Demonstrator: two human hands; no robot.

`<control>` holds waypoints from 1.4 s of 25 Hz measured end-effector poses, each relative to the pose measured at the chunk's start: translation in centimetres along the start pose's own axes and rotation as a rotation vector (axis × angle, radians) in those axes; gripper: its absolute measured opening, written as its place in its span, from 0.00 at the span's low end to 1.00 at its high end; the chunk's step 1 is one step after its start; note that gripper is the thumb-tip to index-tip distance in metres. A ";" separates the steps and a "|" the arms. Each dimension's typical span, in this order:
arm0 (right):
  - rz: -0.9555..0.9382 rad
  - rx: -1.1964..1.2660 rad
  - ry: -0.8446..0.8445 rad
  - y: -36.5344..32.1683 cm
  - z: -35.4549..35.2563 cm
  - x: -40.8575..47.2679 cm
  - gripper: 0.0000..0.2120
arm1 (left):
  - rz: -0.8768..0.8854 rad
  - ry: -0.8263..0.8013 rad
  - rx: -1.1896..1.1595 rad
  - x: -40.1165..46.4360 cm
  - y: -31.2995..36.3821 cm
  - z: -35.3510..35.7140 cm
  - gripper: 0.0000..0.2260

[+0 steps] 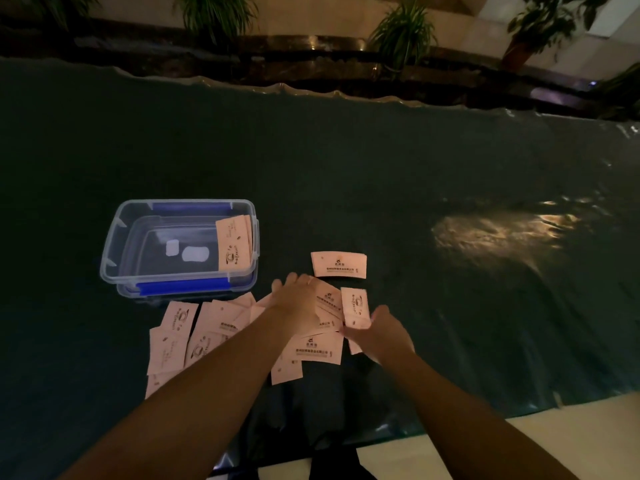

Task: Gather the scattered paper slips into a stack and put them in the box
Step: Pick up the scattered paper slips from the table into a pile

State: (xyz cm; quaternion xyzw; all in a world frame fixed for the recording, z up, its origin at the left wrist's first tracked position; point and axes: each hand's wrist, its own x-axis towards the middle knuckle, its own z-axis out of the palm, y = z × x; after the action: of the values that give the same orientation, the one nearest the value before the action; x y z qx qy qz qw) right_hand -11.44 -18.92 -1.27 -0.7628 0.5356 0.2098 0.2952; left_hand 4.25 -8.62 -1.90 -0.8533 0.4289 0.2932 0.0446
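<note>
Pinching one slip [354, 306] upright, the right hand [377, 336] hovered beside the left hand [298, 303], spread flat on the scattered paper slips [207, 332] near the box [114, 237]. Thin and slippery-looking, they probably lift best by an edge.

We see a dim, warm-tinted scene in which the dark surface [346, 188] swallows most detail, apart from one bright patch of glare [498, 233] on its glossy sheet at the right. The pale paper slips [173, 341] catch what light there is, though their print stays soft. Wide-angle distortion bows the far edge, and the potted plants [401, 32] beyond look blurred and grainy.
</note>
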 end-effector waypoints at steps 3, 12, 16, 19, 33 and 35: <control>0.171 0.215 -0.037 -0.9 1.0 0.2 0.42 | 0.010 -0.007 -0.002 0.4 -0.3 -0.2 0.38; -0.229 -0.180 0.057 -2.7 -1.5 1.0 0.21 | -0.030 0.100 -0.151 -1.1 -1.6 0.9 0.31; -0.761 -0.683 -0.090 -4.0 -2.5 1.4 0.47 | -0.025 0.172 -0.158 -4.2 -1.4 2.3 0.28; -0.698 -0.686 -0.158 -4.7 -2.1 1.9 0.47 | -0.054 0.109 -0.147 -6.0 -1.5 3.2 0.32; -0.396 -0.447 -0.129 -1.7 -1.6 1.7 0.42 | 0.012 0.131 -0.233 -7.6 -2.9 4.4 0.30; -0.461 -0.453 -0.145 -1.4 -1.3 1.3 0.40 | 0.044 0.129 -0.247 -7.6 -2.8 4.4 0.29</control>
State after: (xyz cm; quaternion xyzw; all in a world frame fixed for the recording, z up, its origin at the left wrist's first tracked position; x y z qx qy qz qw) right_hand -9.68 -20.41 -0.82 -0.8933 0.2665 0.3049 0.1950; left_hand 0.78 -0.06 -1.95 -0.8597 0.4103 0.2893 -0.0947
